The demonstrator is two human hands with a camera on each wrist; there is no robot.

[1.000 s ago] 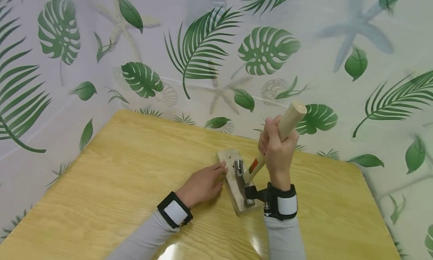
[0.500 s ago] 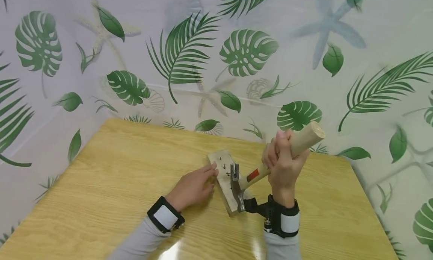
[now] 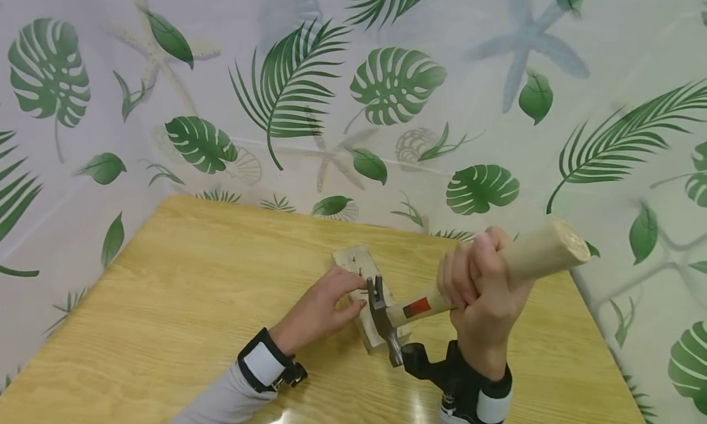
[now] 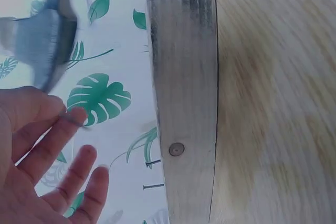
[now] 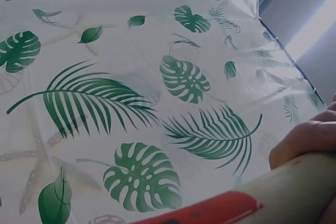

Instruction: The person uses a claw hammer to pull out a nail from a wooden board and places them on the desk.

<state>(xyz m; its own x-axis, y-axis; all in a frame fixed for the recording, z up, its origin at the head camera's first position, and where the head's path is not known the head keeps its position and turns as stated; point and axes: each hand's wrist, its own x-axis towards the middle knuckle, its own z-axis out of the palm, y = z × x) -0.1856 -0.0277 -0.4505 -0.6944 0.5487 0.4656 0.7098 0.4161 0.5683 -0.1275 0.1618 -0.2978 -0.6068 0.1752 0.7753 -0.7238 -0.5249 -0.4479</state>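
Observation:
My right hand [image 3: 483, 295] grips a claw hammer [image 3: 381, 319] by its thick wooden handle, which has a red label. The metal head hangs close over a wooden block [image 3: 371, 335], claw toward the far side. In the left wrist view, my left hand [image 4: 31, 150] pinches a thin nail [image 4: 77, 121] between thumb and index finger, right by the blurred hammer head [image 4: 44, 35]. Two other nails [image 4: 153, 186] stick out of the block's face. My right fingers [image 5: 304, 140] wrap the handle in the right wrist view.
The block lies on a yellow wood-grain table [image 3: 221, 277], toward its far edge. Behind stands a sheet [image 3: 309, 185] printed with green leaves and starfish. Both wrists wear black straps, and the right strap's camera mount [image 3: 420, 359] sits near the hammer head.
The hammer's handle has swung down to the right and its head has come off the block's middle. My left fingers have moved from the block's edge to beside the claw.

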